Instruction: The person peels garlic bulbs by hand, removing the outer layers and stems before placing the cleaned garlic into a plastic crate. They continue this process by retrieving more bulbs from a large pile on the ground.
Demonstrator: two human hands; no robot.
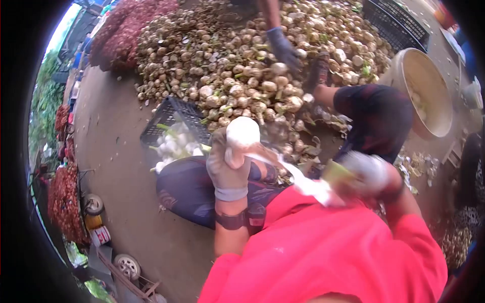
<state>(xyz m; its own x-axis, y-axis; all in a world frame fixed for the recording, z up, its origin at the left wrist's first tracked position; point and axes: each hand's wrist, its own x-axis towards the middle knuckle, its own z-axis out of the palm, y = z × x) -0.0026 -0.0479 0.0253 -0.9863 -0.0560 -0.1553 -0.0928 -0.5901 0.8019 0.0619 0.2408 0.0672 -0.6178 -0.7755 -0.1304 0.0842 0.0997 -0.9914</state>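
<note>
My gloved left hand [225, 164] holds up a garlic bulb [243, 132], its surface white and smooth where the outer skin is off. A long pale strip of peeled skin [303, 184] trails from below the bulb towards my right side. My gloved right hand [371, 174] is smeared by motion, closed around a yellow-green piece that looks like stem or skin [337, 174]. Beyond my left hand, a black crate [189, 113] holds several clean white bulbs [177, 141] with green stems. A large heap of unpeeled bulbs [237, 88] spreads in front of my knees.
Another person's gloved hand [284, 49] reaches into the heap from the far side. A cream bucket [437, 93] is tilted at the right. Red mesh sacks [121, 38] lie back left, and a dark crate [396, 22] stands back right. Wheeled carts [127, 266] are at lower left.
</note>
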